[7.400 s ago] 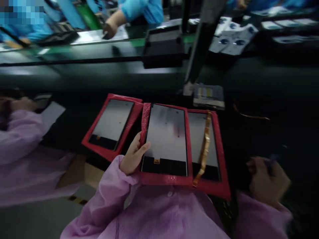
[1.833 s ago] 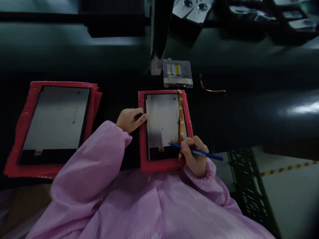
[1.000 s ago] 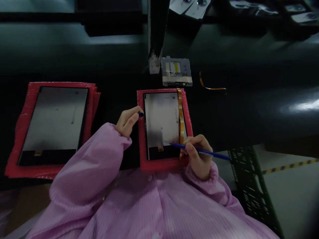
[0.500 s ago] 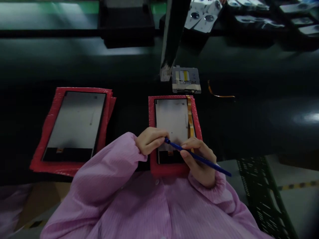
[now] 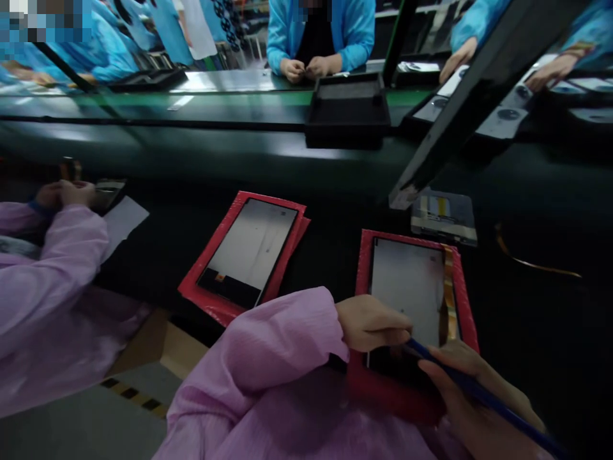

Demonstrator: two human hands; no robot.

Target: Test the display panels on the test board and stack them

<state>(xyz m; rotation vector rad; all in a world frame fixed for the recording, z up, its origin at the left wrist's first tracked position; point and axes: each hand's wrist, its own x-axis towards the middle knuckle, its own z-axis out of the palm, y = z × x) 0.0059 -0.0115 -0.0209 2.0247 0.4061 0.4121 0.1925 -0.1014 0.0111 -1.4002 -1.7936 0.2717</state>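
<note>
My left hand point(image 5: 373, 322) is closed, its fingertips pinching the near end of a slim blue pen-like stick point(image 5: 493, 401). My right hand point(image 5: 479, 383) grips the shaft of the same stick between thumb and fingers. Both hands are over the lower part of a display panel point(image 5: 405, 271), which lies grey back up on a red plastic wrap point(image 5: 467, 313). An orange flex cable point(image 5: 449, 281) runs along the panel's right side. My hands cover part of the panel's dark lower band.
Left of me, another display panel point(image 5: 253, 246) rests on red wraps. A slanted post point(image 5: 431, 153) stands beside a metal-framed part point(image 5: 443, 216); a loose flex cable point(image 5: 531, 263) lies right. A black tray point(image 5: 349, 105) sits beyond. A co-worker's hands point(image 5: 71, 191) work at left; others sit opposite.
The view has swung left and up, bringing co-workers into sight and shifting the bench items right and down in the picture. Both hands keep hold of the blue stick.
</note>
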